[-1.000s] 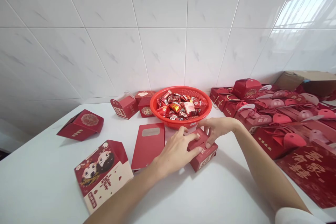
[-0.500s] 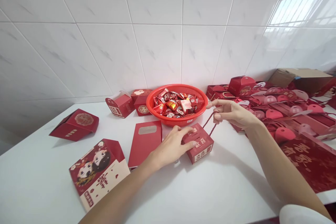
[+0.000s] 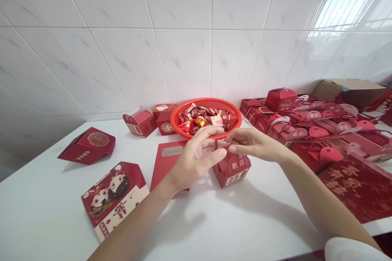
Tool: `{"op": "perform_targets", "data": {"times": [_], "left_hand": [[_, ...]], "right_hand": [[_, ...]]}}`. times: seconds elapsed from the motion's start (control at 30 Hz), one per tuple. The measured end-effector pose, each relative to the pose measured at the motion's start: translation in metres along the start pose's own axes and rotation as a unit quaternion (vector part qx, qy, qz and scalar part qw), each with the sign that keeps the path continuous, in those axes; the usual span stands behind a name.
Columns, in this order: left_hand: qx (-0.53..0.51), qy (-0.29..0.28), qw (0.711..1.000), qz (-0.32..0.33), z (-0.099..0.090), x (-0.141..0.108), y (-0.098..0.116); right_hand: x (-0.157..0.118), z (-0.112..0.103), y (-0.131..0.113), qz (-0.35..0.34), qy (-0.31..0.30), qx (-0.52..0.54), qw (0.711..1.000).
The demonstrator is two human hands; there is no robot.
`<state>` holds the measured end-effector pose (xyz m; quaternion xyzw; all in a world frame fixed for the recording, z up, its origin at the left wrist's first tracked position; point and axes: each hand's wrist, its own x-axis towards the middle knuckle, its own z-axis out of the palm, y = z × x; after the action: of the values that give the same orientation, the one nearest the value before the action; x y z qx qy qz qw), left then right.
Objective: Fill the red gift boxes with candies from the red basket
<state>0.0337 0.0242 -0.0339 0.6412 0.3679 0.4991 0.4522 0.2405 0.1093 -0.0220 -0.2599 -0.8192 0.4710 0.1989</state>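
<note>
A small red candy box (image 3: 225, 171) with gold characters and rounded lid flaps stands upright on the white table. A dark red cord (image 3: 216, 143) rises from its top between my hands. My left hand (image 3: 199, 155) is at the box's upper left, its fingers curved and the thumb apart from them, beside the cord. From the right, my right hand (image 3: 257, 143) reaches over the lid with its fingers bent together on the cord; the fingertips partly hide it. Right behind is a red plastic basket (image 3: 174, 126) of wrapped candies (image 3: 200, 121).
A flat red box (image 3: 161, 167) and a cartoon-printed box (image 3: 113, 200) lie to the left, near a tilted red box (image 3: 92, 144). Two small boxes stand left of the basket. Many red boxes (image 3: 306, 130) crowd the right side, before a cardboard carton (image 3: 352, 89). A tiled wall is behind.
My left hand has lifted off the box top and risen to the cord. My right hand has moved left and lower, over the lid. The lid flaps now stand rounded above the box.
</note>
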Motion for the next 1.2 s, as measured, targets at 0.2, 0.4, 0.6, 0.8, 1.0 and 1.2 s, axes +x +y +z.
{"op": "perform_targets", "data": {"times": [0.2,0.4,0.6,0.8,1.0,1.2], "left_hand": [[0.055,-0.1,0.993,-0.024,0.001,-0.012,0.013],[0.209,-0.087,0.974,0.011,0.005,-0.021,0.008],[0.248,-0.044,0.963,0.096,0.005,-0.021,0.01],[0.262,0.015,0.952,0.156,-0.007,-0.015,0.016],[0.273,0.064,0.948,0.151,-0.018,-0.004,0.009],[0.279,0.073,0.948,0.135,-0.017,-0.001,0.007]], "right_hand": [[0.006,0.026,-0.008,0.01,0.056,0.0,0.998],[0.011,0.042,-0.002,0.004,0.127,-0.049,0.991],[-0.011,0.026,-0.02,-0.044,0.228,-0.025,0.972],[-0.084,-0.035,-0.059,-0.13,0.524,-0.015,0.842],[-0.175,-0.114,-0.069,-0.14,0.763,-0.154,0.612],[-0.235,-0.15,-0.033,0.07,0.768,-0.165,0.614]]}}
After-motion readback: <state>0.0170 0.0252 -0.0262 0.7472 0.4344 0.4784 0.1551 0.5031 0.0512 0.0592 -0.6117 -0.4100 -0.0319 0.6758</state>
